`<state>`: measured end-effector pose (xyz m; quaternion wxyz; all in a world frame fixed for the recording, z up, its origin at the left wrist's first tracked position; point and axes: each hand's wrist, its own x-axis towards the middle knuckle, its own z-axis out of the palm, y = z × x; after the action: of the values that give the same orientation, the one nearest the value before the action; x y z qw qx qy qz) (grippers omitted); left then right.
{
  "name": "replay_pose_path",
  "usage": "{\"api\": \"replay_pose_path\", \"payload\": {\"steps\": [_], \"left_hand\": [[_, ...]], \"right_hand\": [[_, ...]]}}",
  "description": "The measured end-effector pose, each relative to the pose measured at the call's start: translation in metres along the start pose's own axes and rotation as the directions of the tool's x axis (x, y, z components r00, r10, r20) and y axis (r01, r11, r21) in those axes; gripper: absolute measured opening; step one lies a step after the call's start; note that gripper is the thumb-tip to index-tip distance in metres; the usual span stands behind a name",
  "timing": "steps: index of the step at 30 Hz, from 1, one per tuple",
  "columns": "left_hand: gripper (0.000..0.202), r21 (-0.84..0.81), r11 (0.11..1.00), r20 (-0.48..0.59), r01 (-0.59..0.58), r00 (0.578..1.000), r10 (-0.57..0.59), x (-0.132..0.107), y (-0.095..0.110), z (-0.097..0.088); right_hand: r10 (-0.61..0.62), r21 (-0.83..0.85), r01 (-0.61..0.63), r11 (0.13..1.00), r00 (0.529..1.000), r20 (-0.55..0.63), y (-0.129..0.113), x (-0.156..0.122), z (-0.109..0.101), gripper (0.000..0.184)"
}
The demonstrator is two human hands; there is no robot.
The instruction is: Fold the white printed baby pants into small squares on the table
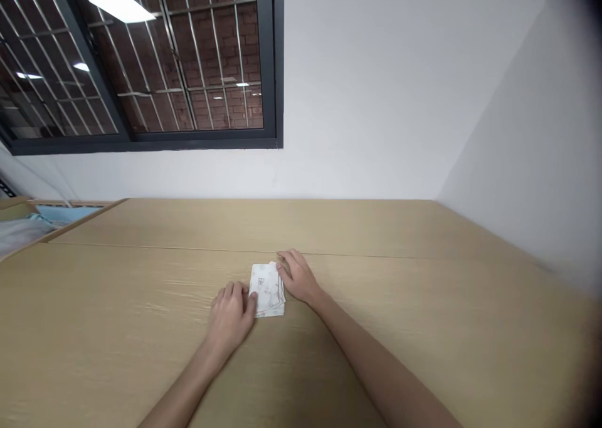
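White printed sheets lie at the lower centre of the frame — stacked, yet apparently only partly aligned — between the loosely curled left hand and half-spread right hand, any pinch being unclear.

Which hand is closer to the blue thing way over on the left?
Left. The left hand is to the right of the blue thing, at the left edge of the small white stack. The right hand is farther right, at the stack's upper right edge.
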<state>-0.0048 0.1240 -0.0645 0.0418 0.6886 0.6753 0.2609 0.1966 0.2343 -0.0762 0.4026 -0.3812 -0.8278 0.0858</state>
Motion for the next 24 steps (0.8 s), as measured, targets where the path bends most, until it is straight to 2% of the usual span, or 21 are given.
{"api": "replay_pose_path", "payload": {"steps": [3, 7, 9, 13, 16, 19, 21, 24], "left_hand": [[0.033, 0.052, 0.998, 0.029, 0.043, 0.999, -0.045, 0.003, -0.003, 0.007], [0.033, -0.022, 1.0, 0.045, 0.018, 0.999, -0.017, 0.006, -0.009, 0.017], [0.031, -0.087, 0.996, 0.067, 0.008, 0.998, -0.003, 0.008, -0.012, 0.02], [0.028, -0.215, 0.976, 0.118, -0.016, 0.992, 0.042, 0.013, -0.018, 0.022], [0.024, -0.282, 0.959, 0.145, -0.03, 0.987, 0.074, 0.013, -0.02, 0.013], [0.025, -0.32, 0.947, 0.168, -0.034, 0.981, 0.093, 0.001, -0.019, -0.006], [0.03, -0.361, 0.932, 0.182, -0.02, 0.979, 0.091, -0.017, -0.017, -0.019], [0.039, -0.461, 0.887, 0.174, 0.029, 0.983, 0.059, -0.058, -0.013, -0.037]], "right_hand": [[-0.063, -0.023, 0.064, 0.998, 0.997, 0.038, -0.004, -0.002, 0.0, 0.023], [-0.093, -0.02, 0.095, 0.995, 0.992, 0.087, -0.006, -0.004, 0.001, 0.022], [-0.068, 0.004, 0.068, 0.998, 0.994, 0.09, -0.005, -0.003, 0.003, 0.021], [0.077, 0.034, -0.08, 0.996, 0.994, 0.083, -0.009, -0.005, 0.006, 0.018], [0.156, 0.01, -0.157, 0.988, 0.984, 0.088, -0.019, -0.013, 0.006, 0.018], [0.186, 0.035, -0.191, 0.981, 0.976, 0.115, -0.036, -0.027, 0.006, 0.017], [0.187, 0.079, -0.202, 0.976, 0.968, 0.165, -0.052, -0.036, 0.005, 0.016], [0.143, 0.144, -0.188, 0.972, 0.951, 0.273, -0.087, -0.046, 0.001, 0.017]]}}
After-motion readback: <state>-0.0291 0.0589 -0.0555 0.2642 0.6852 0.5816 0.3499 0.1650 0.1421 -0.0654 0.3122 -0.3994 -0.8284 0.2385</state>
